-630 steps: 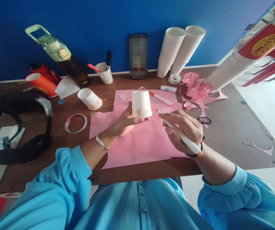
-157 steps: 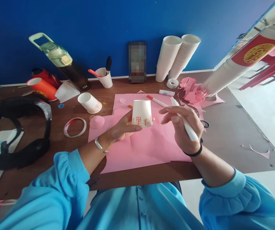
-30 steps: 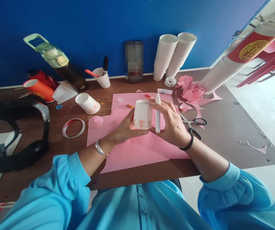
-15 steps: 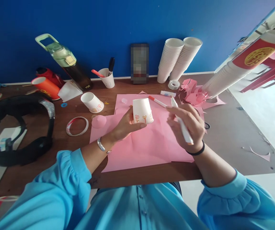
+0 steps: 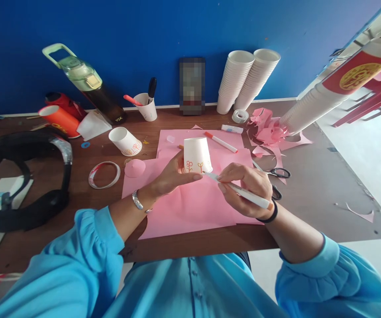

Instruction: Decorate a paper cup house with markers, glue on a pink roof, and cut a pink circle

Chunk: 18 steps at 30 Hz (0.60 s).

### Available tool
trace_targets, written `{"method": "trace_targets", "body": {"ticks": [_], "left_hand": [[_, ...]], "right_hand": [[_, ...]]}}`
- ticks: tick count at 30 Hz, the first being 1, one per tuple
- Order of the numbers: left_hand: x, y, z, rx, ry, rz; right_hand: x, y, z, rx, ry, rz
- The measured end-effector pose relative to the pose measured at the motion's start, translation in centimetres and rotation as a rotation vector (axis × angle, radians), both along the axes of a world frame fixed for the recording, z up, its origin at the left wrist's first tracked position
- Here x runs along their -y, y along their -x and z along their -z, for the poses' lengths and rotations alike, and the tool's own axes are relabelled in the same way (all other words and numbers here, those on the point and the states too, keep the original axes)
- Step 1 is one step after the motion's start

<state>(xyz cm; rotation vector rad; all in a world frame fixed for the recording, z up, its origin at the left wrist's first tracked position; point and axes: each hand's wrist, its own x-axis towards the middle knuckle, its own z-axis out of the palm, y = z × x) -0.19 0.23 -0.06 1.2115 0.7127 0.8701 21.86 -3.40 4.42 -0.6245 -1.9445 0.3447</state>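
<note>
White marker (image 5: 248,194) in pinch of right fingers (image 5: 234,170), cup (image 5: 196,152) in grip of left fingers (image 5: 186,178)

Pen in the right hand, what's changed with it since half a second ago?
The right hand has swung the pen down and leftward: its tip, then raised clear of the cup, is now by the cup's lower edge. Nothing was picked up or let go. The left hand still holds the cup; the paper and bottle stay put.
</note>
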Motion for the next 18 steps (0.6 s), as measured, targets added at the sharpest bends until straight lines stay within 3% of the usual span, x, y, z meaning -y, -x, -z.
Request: {"method": "trace_targets", "body": {"ticks": [10, 18], "left_hand": [[0.4, -0.3, -1.2, -0.031, 0.013, -0.018], [0.2, -0.1, -0.5, -0.003, 0.026, -0.003]], "right_hand": [[-0.1, -0.1, -0.1, 0.037, 0.02, -0.009], [-0.1, -0.1, -0.1, 0.049, 0.034, 0.017]]}}
